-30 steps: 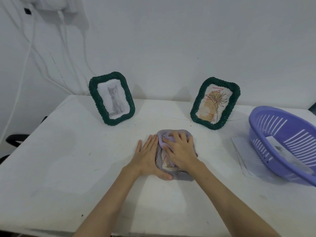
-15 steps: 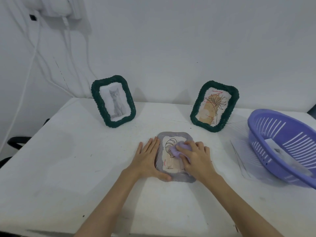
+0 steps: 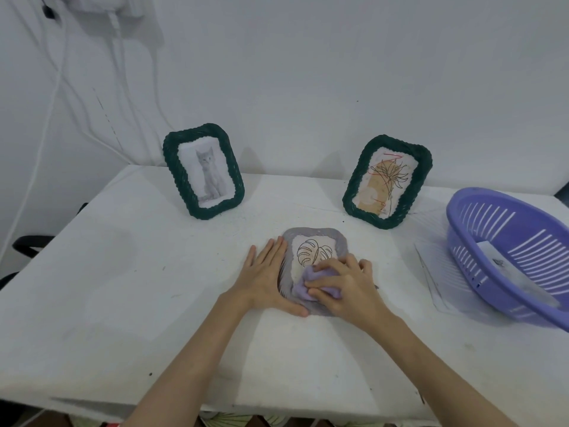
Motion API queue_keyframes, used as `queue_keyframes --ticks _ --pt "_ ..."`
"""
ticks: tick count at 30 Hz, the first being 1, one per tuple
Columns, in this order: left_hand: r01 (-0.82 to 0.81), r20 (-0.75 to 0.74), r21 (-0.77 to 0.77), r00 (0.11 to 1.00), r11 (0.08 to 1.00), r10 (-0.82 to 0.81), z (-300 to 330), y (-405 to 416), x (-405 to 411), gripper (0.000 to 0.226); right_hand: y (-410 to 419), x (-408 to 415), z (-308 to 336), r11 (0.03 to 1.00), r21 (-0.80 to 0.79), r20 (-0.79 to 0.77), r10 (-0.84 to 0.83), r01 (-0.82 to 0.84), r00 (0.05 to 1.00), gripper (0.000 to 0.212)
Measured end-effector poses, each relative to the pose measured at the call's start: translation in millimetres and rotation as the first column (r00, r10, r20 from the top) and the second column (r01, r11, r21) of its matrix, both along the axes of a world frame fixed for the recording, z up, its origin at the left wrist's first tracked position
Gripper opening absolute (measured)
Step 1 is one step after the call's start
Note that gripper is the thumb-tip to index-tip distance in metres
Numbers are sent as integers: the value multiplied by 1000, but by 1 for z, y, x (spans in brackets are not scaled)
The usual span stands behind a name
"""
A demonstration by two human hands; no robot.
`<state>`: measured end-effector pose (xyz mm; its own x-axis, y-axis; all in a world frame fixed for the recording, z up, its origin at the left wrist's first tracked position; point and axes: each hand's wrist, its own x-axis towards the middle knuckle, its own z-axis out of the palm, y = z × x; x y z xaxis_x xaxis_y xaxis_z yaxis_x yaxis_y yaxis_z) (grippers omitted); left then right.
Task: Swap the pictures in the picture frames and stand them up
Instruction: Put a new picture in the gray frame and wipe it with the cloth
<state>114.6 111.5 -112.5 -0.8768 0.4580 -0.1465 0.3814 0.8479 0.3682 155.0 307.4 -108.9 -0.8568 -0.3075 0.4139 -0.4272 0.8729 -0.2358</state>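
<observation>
A grey woven picture frame (image 3: 317,236) lies flat on the white table (image 3: 123,288), showing a leaf drawing. My left hand (image 3: 264,277) rests flat on the frame's left edge, fingers apart, thumb at its lower edge. My right hand (image 3: 348,288) presses a lilac cloth (image 3: 303,286) onto the lower part of the frame's front. Behind, a dark green frame with a cat picture (image 3: 204,171) stands upright at the left. Another dark green frame with a plant drawing (image 3: 386,181) stands at the right.
A purple slotted basket (image 3: 511,254) holding papers sits at the right edge, on loose sheets (image 3: 431,263). White cables (image 3: 61,97) hang down the wall at the back left. A dark chair part (image 3: 27,243) shows beyond the table's left edge.
My right hand has slid the cloth from the top of the grey frame down to its lower part, uncovering the leaf drawing. My left hand has stayed in place.
</observation>
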Motion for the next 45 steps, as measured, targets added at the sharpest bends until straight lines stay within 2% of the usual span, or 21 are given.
queue_keyframes --ticks 4,7,10,13,16,18,21,24,31,36,40,42,45 --pt "-1 9 5 1000 1000 1 0 -1 0 149 -10 -20 6 989 -16 91 -148 150 985 12" --pt "1 13 3 1000 1000 -1 -1 0 1 148 -28 -22 3 993 8 132 -120 120 984 18" --pt "-4 6 8 1000 1000 4 -1 0 0 148 -29 -9 4 995 72 57 -78 73 995 26" --pt "-10 6 14 1000 1000 10 1 0 1 147 -22 5 4 987 150 -108 -38 54 993 25" --pt "-6 4 9 1000 1000 6 3 0 1 148 -20 7 2 958 253 -239 -75 137 968 22" --pt "3 16 3 1000 1000 -3 3 -1 1 149 -19 -3 0 940 269 -213 -157 212 964 10" --pt "1 23 3 1000 1000 -1 3 -1 1 149 -21 -17 1 958 169 -42 -227 231 973 7" --pt "8 27 7 1000 1000 -8 2 -1 2 148 -24 -20 4 990 22 95 -138 137 986 11" --pt "3 20 9 1000 1000 -3 2 -1 1 148 -25 3 3 986 118 11 -118 116 993 19" --pt "3 15 14 1000 1000 -4 2 -1 2 148 8 15 3 990 115 5 -87 86 996 23" --pt "17 16 26 1000 1000 -18 2 -1 2 145 12 -12 2 983 -120 114 -125 139 986 33" --pt "15 21 31 1000 999 -16 1 -1 1 144 1 -12 -3 980 -159 131 -100 120 986 31" --pt "13 11 28 1000 1000 -13 0 -2 2 144 -5 2 -5 987 -163 104 9 9 994 32"
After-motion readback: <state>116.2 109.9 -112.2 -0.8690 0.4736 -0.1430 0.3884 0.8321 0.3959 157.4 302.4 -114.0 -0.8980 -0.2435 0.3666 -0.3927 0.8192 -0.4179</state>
